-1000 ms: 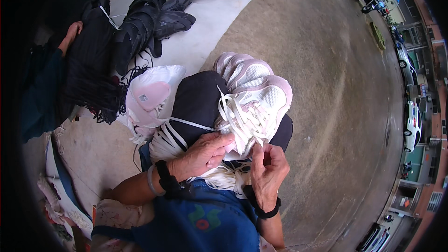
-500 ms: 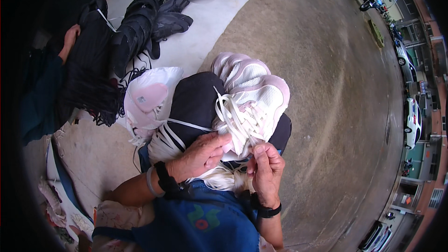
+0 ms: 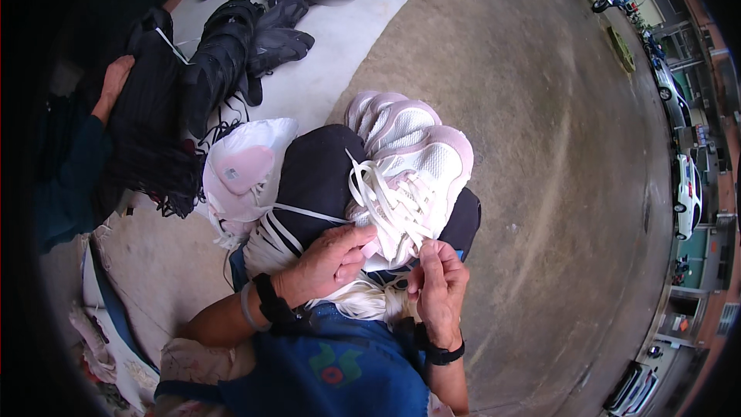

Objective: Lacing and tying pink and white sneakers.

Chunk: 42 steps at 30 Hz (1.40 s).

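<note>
Across my dark-trousered knees lies a stack of white and pink shoe uppers [image 3: 442, 156]. On the top one, a white shoelace [image 3: 390, 205] is threaded through the eyelets, with loops lying loose over it. My left hand [image 3: 332, 255] pinches the near left edge of this upper, beside a small pink tab. At its near right edge, the thumb and forefinger of my right hand [image 3: 440, 286] are closed on the lace; the exact grip is partly hidden. Below both hands, a bundle of white laces [image 3: 359, 298] rests in my lap. Another pink and white upper [image 3: 241, 168] lies beside my left knee.
At the left, another person's hand [image 3: 117, 81] rests by black laces and a dark pile. Black shoe uppers [image 3: 224, 46] lie on a white sheet [image 3: 378, 4]. Concrete floor [image 3: 540, 185] stretches right toward parked vehicles [image 3: 685, 197].
The view has shifted slightly. My right fingers have moved a little at the lace; my left hand keeps its pinch on the upper. The other person's hand has moved slightly.
</note>
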Available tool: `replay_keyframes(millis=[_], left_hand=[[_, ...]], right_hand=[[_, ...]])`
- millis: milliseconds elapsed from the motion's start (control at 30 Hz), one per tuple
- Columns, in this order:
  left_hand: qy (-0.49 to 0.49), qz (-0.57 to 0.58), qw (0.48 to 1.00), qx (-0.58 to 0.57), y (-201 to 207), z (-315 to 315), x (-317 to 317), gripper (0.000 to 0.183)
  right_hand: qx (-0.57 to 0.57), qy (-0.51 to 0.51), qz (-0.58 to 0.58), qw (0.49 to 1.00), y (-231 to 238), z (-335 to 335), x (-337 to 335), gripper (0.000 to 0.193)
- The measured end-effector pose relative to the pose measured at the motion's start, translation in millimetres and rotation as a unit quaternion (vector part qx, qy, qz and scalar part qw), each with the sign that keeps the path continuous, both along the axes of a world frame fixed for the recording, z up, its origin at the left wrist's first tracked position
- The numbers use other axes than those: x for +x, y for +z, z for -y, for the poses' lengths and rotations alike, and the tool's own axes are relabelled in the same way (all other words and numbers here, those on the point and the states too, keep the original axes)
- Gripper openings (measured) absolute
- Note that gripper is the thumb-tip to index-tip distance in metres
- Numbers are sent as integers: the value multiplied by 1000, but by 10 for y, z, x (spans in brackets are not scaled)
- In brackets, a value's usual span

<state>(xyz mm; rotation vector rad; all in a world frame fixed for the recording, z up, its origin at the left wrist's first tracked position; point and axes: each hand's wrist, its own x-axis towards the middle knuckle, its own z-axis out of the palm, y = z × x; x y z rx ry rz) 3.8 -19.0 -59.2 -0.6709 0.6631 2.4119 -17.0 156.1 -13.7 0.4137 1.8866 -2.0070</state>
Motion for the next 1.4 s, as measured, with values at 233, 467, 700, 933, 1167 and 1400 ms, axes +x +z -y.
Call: replay_keyframes(millis=[233, 467, 700, 933, 1167, 1400], left_hand=[[-18, -1, 1000, -5, 18, 18, -23, 27], [-21, 2, 1000, -10, 12, 15, -26, 25], [-8, 4, 1000, 8, -14, 20, -17, 22], [-12, -7, 1000, -1, 5, 23, -15, 24], [-18, 4, 1000, 10, 56, 24, -36, 29], [-43, -20, 999, -9, 80, 31, -43, 21]], right_hand=[[50, -4, -28, 998, 2, 18, -39, 22], [118, -27, -101, 987, -102, 22, 15, 18], [359, 62, -365, 857, 117, 158, -104, 15], [434, 101, -367, 817, 134, 220, -138, 14], [440, 135, -391, 797, 84, 175, -199, 8], [320, 100, -347, 876, 4, 48, -156, 9]])
